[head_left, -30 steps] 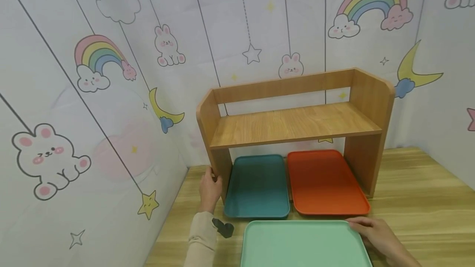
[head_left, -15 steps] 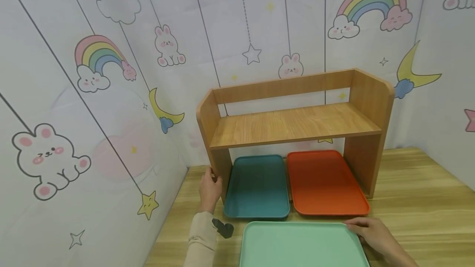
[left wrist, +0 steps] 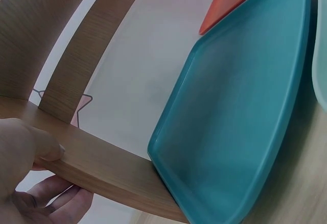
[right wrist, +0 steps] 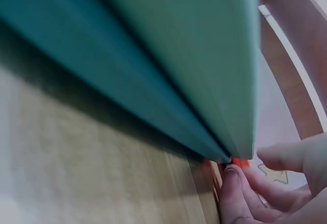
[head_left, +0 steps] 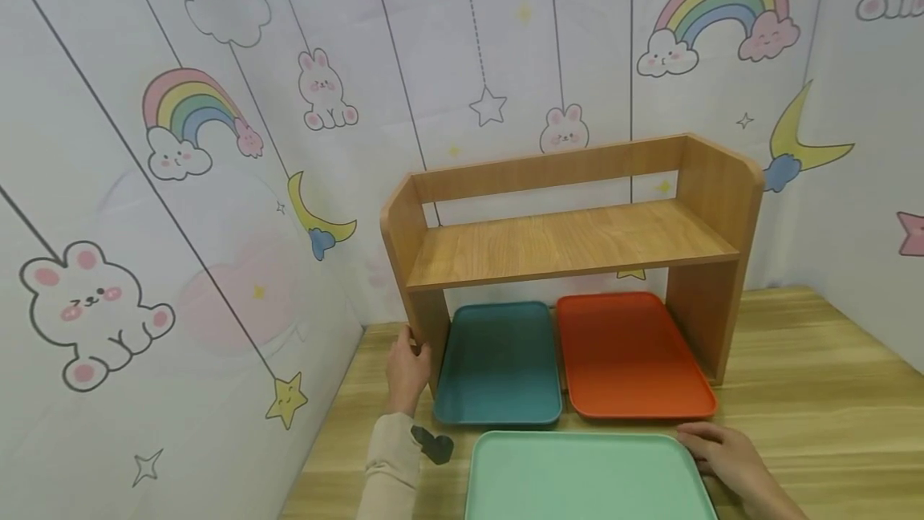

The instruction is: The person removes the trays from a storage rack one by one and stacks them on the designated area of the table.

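Observation:
In the head view my left hand (head_left: 407,371) grips the left side panel of a wooden desktop shelf (head_left: 570,243). The left wrist view shows its thumb on one face of that side panel (left wrist: 110,165) and fingers on the other. My right hand (head_left: 729,460) holds the far right corner of a light green tray (head_left: 585,476), low in front of the shelf. From the right wrist, a teal tray (right wrist: 117,76) shows directly under the light green tray (right wrist: 204,55), with fingertips (right wrist: 232,180) right at their corner.
Under the shelf a teal tray (head_left: 498,363) and an orange-red tray (head_left: 635,355) lie side by side, their front ends sticking out. All stand on a wood-grain table (head_left: 830,400). A cartoon-printed wall covering (head_left: 447,46) rises behind and at both sides.

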`<act>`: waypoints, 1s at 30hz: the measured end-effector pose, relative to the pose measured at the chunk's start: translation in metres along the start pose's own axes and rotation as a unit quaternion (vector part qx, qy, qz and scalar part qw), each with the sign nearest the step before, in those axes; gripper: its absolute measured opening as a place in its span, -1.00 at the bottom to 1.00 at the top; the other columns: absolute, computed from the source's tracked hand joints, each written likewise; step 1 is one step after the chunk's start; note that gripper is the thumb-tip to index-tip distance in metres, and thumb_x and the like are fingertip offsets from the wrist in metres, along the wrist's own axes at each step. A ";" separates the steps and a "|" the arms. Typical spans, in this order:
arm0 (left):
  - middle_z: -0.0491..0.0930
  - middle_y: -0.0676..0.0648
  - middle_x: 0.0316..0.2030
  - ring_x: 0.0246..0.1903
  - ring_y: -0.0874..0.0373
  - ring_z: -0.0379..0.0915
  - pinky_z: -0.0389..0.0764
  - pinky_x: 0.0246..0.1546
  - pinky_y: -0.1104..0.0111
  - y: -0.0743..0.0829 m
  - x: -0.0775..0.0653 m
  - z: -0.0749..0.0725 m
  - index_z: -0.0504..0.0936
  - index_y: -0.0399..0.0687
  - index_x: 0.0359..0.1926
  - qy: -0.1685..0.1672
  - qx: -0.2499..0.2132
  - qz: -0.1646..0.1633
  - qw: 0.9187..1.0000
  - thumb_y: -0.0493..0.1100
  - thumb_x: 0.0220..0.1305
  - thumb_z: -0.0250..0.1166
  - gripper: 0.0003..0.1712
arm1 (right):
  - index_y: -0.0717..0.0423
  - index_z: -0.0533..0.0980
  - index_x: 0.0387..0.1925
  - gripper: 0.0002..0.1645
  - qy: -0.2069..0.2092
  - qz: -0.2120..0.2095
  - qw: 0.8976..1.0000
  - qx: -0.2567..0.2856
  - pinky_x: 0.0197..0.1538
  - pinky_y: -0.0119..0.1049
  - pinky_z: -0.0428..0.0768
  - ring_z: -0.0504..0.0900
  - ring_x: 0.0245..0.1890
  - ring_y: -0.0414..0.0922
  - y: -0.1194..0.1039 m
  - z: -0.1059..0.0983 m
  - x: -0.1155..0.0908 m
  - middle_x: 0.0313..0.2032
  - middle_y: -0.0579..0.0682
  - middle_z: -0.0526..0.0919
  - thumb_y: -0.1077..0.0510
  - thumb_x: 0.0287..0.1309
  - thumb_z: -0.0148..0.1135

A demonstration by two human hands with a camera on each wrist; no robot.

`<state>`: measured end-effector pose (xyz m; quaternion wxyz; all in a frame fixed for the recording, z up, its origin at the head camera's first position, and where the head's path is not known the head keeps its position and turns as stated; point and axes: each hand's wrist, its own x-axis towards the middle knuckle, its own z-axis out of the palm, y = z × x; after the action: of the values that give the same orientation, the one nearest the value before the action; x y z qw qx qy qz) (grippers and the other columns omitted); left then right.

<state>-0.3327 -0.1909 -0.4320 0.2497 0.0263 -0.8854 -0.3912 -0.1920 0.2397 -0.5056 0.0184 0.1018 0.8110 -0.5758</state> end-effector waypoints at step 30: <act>0.61 -0.28 -0.22 -0.20 -0.13 0.57 0.53 -0.18 0.04 0.002 -0.001 -0.002 0.46 -0.21 -0.10 -0.002 0.000 0.000 1.000 -0.27 0.21 0.19 -0.76 | 0.25 0.04 0.28 -0.44 -0.107 -0.015 0.925 0.364 0.10 -0.27 0.56 0.64 -0.12 -0.25 0.011 -0.026 0.027 -0.19 -0.22 0.57 0.36 0.32 -0.04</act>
<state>-0.3307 -0.1900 -0.4298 0.2482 0.0257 -0.8858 -0.3912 -0.2143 0.2713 -0.5114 0.0582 0.0274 0.5401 -0.8391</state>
